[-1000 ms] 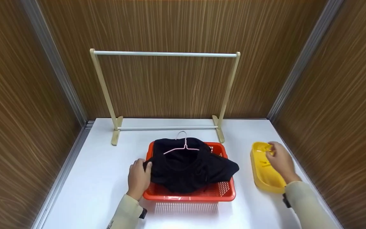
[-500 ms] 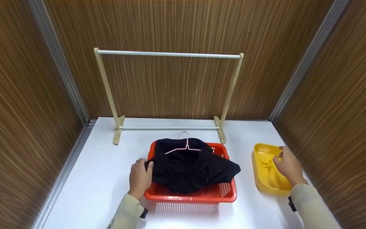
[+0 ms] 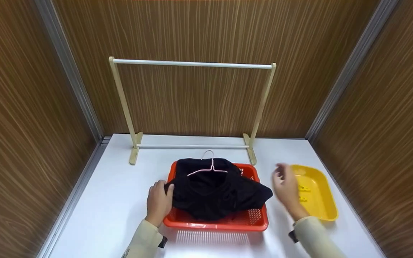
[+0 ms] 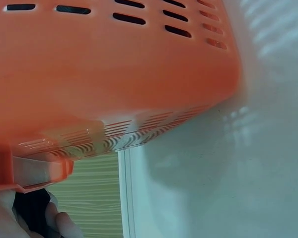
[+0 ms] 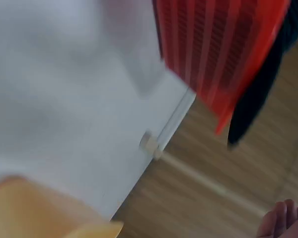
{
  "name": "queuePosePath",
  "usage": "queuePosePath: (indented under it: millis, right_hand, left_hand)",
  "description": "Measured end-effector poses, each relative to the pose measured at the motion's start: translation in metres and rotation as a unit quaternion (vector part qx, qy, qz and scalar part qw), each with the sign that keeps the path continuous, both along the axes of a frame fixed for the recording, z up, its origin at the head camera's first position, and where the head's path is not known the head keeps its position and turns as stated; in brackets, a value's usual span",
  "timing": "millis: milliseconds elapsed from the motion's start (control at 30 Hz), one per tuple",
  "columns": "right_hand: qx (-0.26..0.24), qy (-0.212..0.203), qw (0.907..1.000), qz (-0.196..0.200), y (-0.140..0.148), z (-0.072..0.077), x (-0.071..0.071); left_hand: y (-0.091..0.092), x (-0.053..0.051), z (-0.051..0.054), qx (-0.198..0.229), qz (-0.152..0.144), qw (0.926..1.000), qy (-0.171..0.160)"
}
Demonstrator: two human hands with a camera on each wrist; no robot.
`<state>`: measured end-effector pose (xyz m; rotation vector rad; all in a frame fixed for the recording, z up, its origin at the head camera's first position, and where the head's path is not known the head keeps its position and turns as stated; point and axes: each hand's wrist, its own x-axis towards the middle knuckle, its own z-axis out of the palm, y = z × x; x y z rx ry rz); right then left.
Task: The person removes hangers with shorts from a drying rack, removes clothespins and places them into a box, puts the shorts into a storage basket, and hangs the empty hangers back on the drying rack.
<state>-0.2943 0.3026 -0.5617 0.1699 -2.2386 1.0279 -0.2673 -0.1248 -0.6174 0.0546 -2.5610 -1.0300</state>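
Observation:
A black garment [image 3: 206, 200] lies over a red basket [image 3: 215, 225], with a pink hanger [image 3: 206, 170] at its neck opening. My left hand [image 3: 158, 202] pinches the garment's left sleeve at the basket's left rim; in the left wrist view the fingers [image 4: 64, 224] are around the black cloth [image 4: 32, 210]. Blurred, my right hand [image 3: 287, 190] is between the basket and a yellow tray [image 3: 323, 200], fingers bent; whether it holds something small cannot be seen. Yellow clips [image 3: 305, 189] lie in the tray. In the right wrist view the right fingers [image 5: 283, 220] show at the corner.
Behind the basket stands a rack with a white top bar [image 3: 192, 64] and wooden posts [image 3: 262, 104]. Wood-patterned walls [image 3: 192, 107] enclose the white table [image 3: 99, 215] at the back and both sides.
My right hand has moved left, out from over the yellow tray toward the garment's right sleeve. The left hand keeps its hold on the left sleeve.

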Motion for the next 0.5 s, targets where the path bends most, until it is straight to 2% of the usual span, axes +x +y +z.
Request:
queuePosePath:
  millis: [200,333,500]
  right_hand:
    - [0.097,-0.003,0.9932,0.064,-0.038,-0.033,0.003]
    - [0.131,0.002,0.9892,0.066,-0.049,-0.046,0.003]
    - [0.178,-0.014,0.9820,0.061,-0.058,-0.049,0.000]
  left_hand:
    - [0.001,-0.001,-0.001,0.002,-0.003,1.0000,0.006]
    - [0.001,-0.001,-0.001,0.011,-0.002,0.9999,0.005]
    - [-0.002,0.000,-0.001,0.023,0.002,0.9997,0.009]
